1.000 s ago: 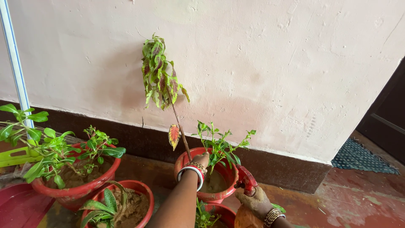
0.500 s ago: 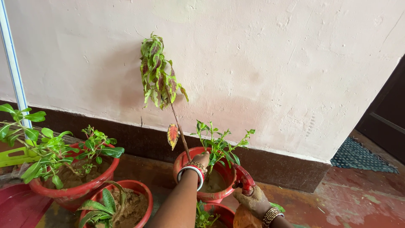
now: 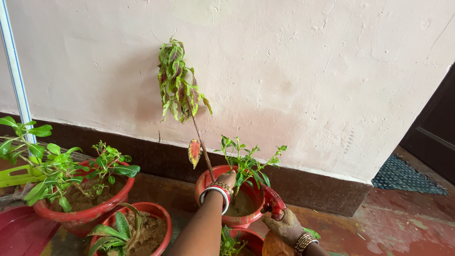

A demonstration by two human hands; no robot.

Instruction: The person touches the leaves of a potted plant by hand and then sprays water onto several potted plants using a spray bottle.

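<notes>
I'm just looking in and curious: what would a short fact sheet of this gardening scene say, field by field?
Setting: red floor beside a pale wall with a dark base strip.
Left hand: left hand reaches into the red pot, at the base of the tall thin stem topped by red-green leaves; whether it grips the stem cannot be told.
Right hand: soil-covered right hand holds red-handled pruning shears at the pot's rim.
Same pot: small green plant.
Nearby: large potted plant, smaller soil pot, blue mat.
</notes>
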